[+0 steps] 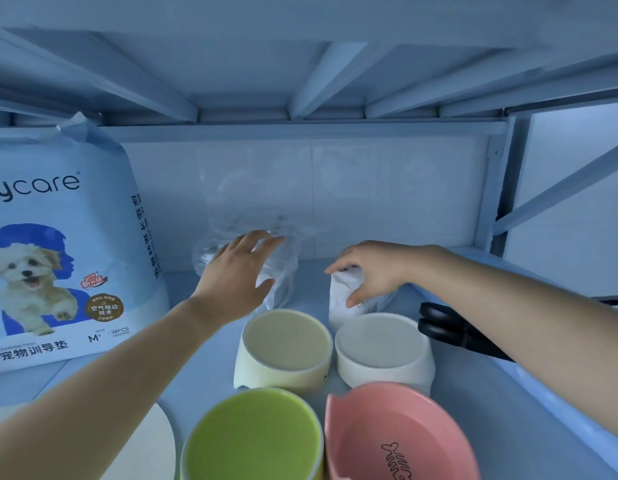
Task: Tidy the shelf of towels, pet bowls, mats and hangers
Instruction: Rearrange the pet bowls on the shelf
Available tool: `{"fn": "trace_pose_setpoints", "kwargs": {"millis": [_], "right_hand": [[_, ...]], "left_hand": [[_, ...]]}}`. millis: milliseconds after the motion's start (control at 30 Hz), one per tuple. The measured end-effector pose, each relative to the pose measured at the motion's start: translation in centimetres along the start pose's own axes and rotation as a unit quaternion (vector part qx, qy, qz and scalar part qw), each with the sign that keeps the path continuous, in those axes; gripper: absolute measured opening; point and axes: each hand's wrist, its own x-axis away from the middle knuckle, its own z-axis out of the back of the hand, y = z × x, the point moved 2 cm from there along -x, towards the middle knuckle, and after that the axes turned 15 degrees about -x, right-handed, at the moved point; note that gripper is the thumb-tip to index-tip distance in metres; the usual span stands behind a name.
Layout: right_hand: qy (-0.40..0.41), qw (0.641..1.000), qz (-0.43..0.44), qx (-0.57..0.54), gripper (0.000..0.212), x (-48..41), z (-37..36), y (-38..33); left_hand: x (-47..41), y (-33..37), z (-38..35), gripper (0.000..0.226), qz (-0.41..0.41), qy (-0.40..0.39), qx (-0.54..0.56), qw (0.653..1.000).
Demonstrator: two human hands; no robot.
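— Entry one, left end of the shelf (508,393)?
— One pack of pet training pads (65,244), upright, dog printed on the front.

— Rear, centre?
— One clear plastic bag (287,268), crumpled. The left hand (238,271) lay against it, fingers spread wide and straight.

— Rear, right of that?
— One small white packet (340,303), standing just behind the white bowl (383,368). The right hand (369,271) pinched its top between thumb and curled fingers.

— Bowls?
— Four, in two rows: cream bowl (276,375) beside the white one; green bowl (255,441) and pink bowl (397,427), fishbone motif, nearest the front.

— Sundries?
— Black scissors (449,327) partly under the right forearm; a cream disc (144,445) at front left.
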Motion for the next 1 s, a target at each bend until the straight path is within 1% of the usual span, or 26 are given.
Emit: {"fn": "trace_pose_setpoints", "kwargs": {"millis": [67,100,167,267,333,400,467,500,533,567,633,700,867,1000], "right_hand": [[-0.01,1.0,0.0,0.023,0.073,-0.2,0.0,0.0],[-0.011,0.999,0.001,0.034,0.072,-0.2,0.1,0.0],[0.002,0.999,0.017,0.046,0.06,-0.4,0.1,-0.1],[0.03,0.996,0.046,0.077,0.041,-0.8,-0.1,-0.3],[0.067,0.993,0.066,0.077,0.031,-0.9,-0.1,-0.4],[0.13,0.986,0.093,0.044,0.023,-0.8,0.2,-0.4],[0.189,0.975,0.113,0.002,0.027,-0.6,0.4,-0.2],[0.203,0.972,0.114,-0.014,0.03,-0.4,0.4,-0.1],[0.202,0.973,0.112,-0.02,0.033,-0.3,0.2,0.0],[0.183,0.977,0.108,-0.014,0.033,-0.3,-0.1,0.1],[0.118,0.988,0.097,0.011,0.035,-0.4,-0.6,0.3],[0.076,0.993,0.09,0.019,0.035,-0.5,-0.6,0.2],[0.041,0.997,0.058,0.043,0.034,-0.5,0.8,0.0],[0.016,0.997,0.01,0.072,0.051,0.1,1.2,0.9]], "left_hand": [[0.2,0.2,-0.3,0.062,-0.013,-0.002,-0.006,1.0],[0.2,0.1,-0.5,0.06,-0.015,-0.006,-0.01,1.0],[-0.1,-0.3,-0.6,0.056,-0.012,-0.012,-0.02,1.0],[-0.6,-1.5,-0.7,0.056,0.015,-0.027,-0.021,0.999],[-0.7,-2.2,-1.1,0.058,0.026,-0.05,-0.024,0.998],[-0.4,-2.5,-1.8,0.06,0.038,-0.076,-0.015,0.996],[-0.2,-2.6,-2.4,0.059,0.046,-0.075,-0.009,0.996],[-0.2,-2.6,-2.6,0.058,0.051,-0.066,-0.005,0.996],[-0.3,-2.5,-2.6,0.056,0.059,-0.056,0.004,0.997],[-0.3,-2.5,-2.6,0.054,0.067,-0.047,0.015,0.997],[-0.4,-2.5,-2.6,0.051,0.074,-0.04,0.024,0.996],[-0.5,-2.6,-2.6,0.051,0.076,-0.045,0.022,0.996],[-0.8,-2.4,-2.6,0.052,0.08,-0.052,0.033,0.995],[-0.9,-2.1,-2.7,0.052,0.083,-0.051,0.043,0.994]]}}
